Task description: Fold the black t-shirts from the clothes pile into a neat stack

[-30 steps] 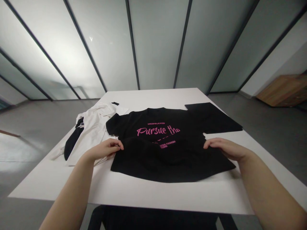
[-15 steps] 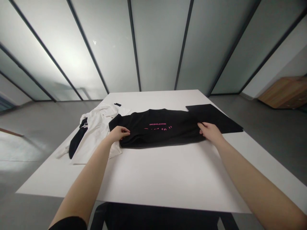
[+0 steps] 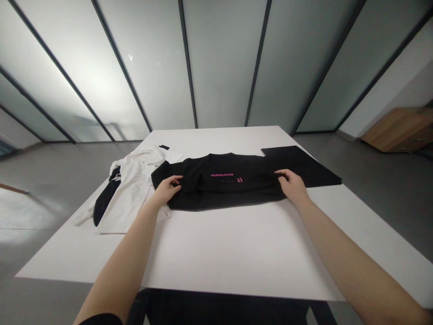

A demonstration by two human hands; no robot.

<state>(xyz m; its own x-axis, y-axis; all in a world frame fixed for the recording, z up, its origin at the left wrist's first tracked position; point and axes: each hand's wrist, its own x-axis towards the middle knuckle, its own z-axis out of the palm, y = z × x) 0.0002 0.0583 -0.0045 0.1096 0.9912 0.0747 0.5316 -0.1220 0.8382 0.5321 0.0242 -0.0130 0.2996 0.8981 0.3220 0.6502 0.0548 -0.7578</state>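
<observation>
A black T-shirt [image 3: 223,187] with pink lettering lies across the middle of the white table [image 3: 219,253], its lower half folded up over the chest so only a strip of print shows. My left hand [image 3: 167,189] pinches the folded edge at the shirt's left side, fingers curled on the cloth. My right hand [image 3: 292,185] grips the same fold at the right side.
A heap of white garments with a black piece [image 3: 125,189] lies at the table's left. A flat folded black cloth [image 3: 301,164] sits at the far right corner. Glass wall panels stand behind the table, and a wooden cabinet [image 3: 399,128] is at the far right.
Both hands carried the shirt's bottom hem away from me and laid it over the upper half, hiding most of the pink print. The hands now sit further along the fold.
</observation>
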